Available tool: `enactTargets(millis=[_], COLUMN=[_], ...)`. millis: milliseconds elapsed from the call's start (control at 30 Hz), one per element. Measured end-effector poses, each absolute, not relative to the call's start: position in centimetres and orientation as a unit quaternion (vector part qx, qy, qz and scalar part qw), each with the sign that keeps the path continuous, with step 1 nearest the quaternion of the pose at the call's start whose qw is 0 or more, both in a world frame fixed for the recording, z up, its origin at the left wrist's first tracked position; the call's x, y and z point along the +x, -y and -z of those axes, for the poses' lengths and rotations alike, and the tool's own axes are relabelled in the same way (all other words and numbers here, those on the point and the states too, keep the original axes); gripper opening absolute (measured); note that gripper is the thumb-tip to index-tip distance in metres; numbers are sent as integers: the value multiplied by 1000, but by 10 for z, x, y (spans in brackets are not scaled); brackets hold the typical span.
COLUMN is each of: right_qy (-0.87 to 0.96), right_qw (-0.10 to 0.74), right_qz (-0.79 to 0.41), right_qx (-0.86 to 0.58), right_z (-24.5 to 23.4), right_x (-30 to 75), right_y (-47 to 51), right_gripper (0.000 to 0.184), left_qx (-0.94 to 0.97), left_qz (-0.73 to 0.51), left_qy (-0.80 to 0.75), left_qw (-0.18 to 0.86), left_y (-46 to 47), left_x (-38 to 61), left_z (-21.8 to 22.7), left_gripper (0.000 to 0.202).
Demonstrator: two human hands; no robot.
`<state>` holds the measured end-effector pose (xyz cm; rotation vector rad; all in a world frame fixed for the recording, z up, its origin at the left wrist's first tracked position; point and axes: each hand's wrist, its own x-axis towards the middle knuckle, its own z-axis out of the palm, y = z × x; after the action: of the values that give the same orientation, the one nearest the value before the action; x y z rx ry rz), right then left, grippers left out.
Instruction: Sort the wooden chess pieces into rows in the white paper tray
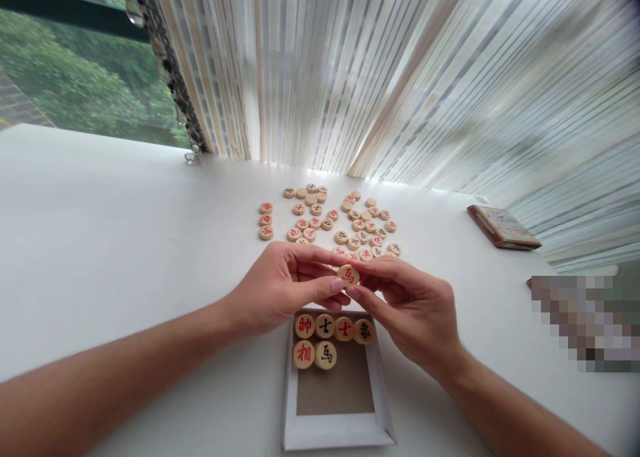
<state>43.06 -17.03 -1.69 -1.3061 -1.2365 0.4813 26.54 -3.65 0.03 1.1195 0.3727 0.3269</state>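
Observation:
Between the fingertips of both hands is a round wooden Chinese chess piece (349, 276) with a red character facing me. My left hand (285, 284) pinches its left side with thumb and fingers. My right hand (407, 300) grips its right side. The piece is held above the far edge of a shallow white cardboard box (340, 434). Inside the box, a row of pieces runs along the far wall, including a black-marked piece (325, 326). A red-marked piece (303, 355) and another black-marked piece (326, 356) lie in front of that row.
Many loose chess pieces (314, 222) are scattered on the white table (150, 244) beyond my hands, some partly hidden by them. A flat brown box (503, 227) lies at the right. A string curtain (310, 77) hangs along the far edge, beside a window (90, 70).

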Motion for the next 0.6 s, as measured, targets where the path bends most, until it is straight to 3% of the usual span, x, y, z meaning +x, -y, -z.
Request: enactTargets(millis=[333, 600], right_qy=[490, 381], right_qw=[629, 654], right_qz=[-255, -383], right_qx=[-547, -529], right_z=[13, 8], right_x=[427, 424], right_y=[169, 166], right_gripper=[23, 25], left_qx=[541, 576], left_qz=[-161, -174], left_qy=[-177, -162], left_qw=[807, 782], left_y=[37, 40], left_x=[265, 264], left_z=[0, 4], left_gripper=[36, 30])
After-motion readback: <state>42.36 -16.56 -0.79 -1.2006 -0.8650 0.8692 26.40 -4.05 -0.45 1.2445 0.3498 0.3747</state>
